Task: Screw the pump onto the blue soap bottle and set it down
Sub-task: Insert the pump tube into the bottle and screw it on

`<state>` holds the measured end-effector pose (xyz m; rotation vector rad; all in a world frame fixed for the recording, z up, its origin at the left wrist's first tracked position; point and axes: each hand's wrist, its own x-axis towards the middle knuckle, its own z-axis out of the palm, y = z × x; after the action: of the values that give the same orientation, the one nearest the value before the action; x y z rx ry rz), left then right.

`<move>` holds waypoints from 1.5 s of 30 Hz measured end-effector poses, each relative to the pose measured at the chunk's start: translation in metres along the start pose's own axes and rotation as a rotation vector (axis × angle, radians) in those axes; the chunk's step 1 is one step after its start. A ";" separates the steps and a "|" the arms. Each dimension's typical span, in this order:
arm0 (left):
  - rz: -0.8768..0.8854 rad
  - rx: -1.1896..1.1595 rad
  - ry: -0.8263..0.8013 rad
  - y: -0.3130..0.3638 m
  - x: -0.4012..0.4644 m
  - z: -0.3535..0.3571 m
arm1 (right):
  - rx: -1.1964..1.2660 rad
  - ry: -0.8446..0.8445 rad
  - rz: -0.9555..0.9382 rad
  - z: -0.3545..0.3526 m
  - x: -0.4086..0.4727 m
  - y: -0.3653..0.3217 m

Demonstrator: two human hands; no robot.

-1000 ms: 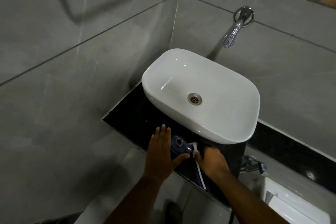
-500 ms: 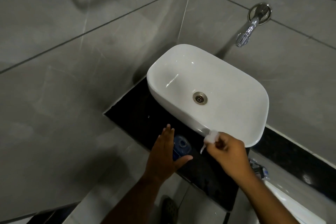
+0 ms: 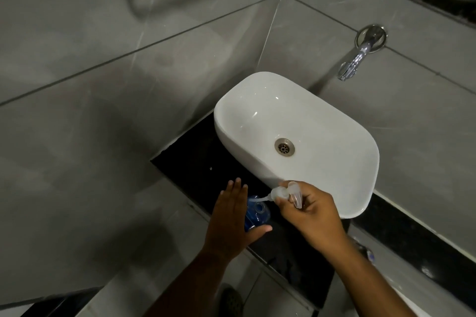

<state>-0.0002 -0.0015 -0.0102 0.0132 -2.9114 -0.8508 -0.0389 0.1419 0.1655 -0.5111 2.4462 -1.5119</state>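
Note:
The blue soap bottle [image 3: 256, 215] stands on the black counter [image 3: 203, 162] in front of the basin, its round neck open at the top. My left hand [image 3: 233, 221] wraps its left side, thumb across the front, fingers straight. My right hand [image 3: 313, 213] holds the clear white pump [image 3: 283, 193] just right of and above the bottle. The pump's thin tube slants down-left, and its tip reaches the bottle's open neck. The pump collar is apart from the neck.
A white basin [image 3: 334, 116] sits on the counter right behind the hands, with a metal drain [image 3: 284, 147]. A chrome tap [image 3: 358, 58] sticks out of the grey tiled wall above it. The counter's front edge runs just below the bottle.
My right hand lifted the pump off the counter and brought it above the bottle, tube now pointing into the neck. My left hand stayed on the bottle. The camera view shifted left.

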 end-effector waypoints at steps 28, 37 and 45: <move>-0.029 -0.027 0.022 0.003 -0.001 0.004 | -0.591 -0.368 -0.063 0.011 0.034 0.025; 0.012 -0.096 0.052 0.003 -0.002 0.003 | -0.871 -0.411 -0.149 0.020 0.037 0.034; -0.001 -0.110 0.073 0.001 -0.004 0.008 | -0.834 -0.416 -0.103 0.018 0.036 0.032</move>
<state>0.0029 0.0037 -0.0166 0.0367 -2.7933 -0.9870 -0.0710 0.1256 0.1286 -0.9769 2.6109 -0.2696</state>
